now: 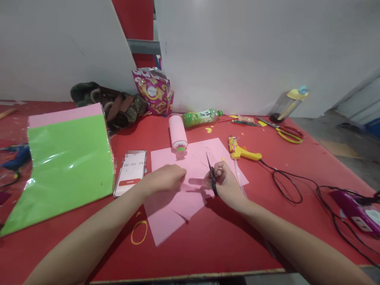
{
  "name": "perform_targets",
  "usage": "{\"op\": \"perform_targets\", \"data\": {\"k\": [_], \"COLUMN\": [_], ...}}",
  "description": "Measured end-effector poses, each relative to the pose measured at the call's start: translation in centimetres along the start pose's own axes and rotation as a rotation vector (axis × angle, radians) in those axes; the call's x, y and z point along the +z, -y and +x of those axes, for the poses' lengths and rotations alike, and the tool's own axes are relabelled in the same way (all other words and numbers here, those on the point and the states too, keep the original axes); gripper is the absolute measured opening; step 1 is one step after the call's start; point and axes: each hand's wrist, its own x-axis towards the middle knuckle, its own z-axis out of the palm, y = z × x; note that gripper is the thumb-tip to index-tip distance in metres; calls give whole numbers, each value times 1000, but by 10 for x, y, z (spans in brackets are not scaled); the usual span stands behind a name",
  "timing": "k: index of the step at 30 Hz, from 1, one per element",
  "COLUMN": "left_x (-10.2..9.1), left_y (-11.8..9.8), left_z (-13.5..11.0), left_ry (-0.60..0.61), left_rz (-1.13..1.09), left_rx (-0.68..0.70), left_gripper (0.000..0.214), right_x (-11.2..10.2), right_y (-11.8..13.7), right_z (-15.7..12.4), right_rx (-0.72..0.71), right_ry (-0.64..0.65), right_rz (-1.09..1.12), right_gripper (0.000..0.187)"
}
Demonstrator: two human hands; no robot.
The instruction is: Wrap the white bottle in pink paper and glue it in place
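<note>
A large sheet of pink paper (175,209) lies on the red table, with cut edges and a slit near its lower part. My left hand (169,177) is closed above its left half, fingertips pressed together. Whatever it may pinch is hidden. In my right hand (224,184) is a pair of small black scissors (212,178), blades pointing up and away over the sheet. Just beyond the hands, a pink-wrapped bottle (177,131) with a green cap lies on its side, its cap end over the sheet's far edge.
A yellow glue gun (245,153) trails its black cord to a purple power strip (358,211). At left are a phone (130,172) and green sheets (69,162). Behind lie a green drink bottle (202,117), a snack bag (154,91) and yellow-red-handled scissors (289,135).
</note>
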Motion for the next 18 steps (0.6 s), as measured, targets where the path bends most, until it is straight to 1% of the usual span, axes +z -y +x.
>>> {"op": "perform_targets", "data": {"k": [3,5,8,11,14,18], "left_x": [2,1,-3,-7,-8,-3], "left_y": [1,0,-4,-8,-12,-13], "left_z": [1,3,7,8,9,10], "left_ry": [32,10,-84,-202,-289,-411], "left_rz": [-37,-68,-181,-305,-388,-452], "left_rx": [29,68,119,133,94,18], "left_gripper": [12,16,19,20,18,14], "right_x": [0,0,1,0,-1,-3], "right_y": [-1,0,3,5,4,-1], "right_z": [0,0,1,3,5,7], "right_rx": [3,30,53,42,36,-30], "right_ry": [9,9,-18,-57,-85,-134], "right_rz": [-39,-61,-49,-32,11,47], "right_gripper": [32,31,32,34,36,35]}}
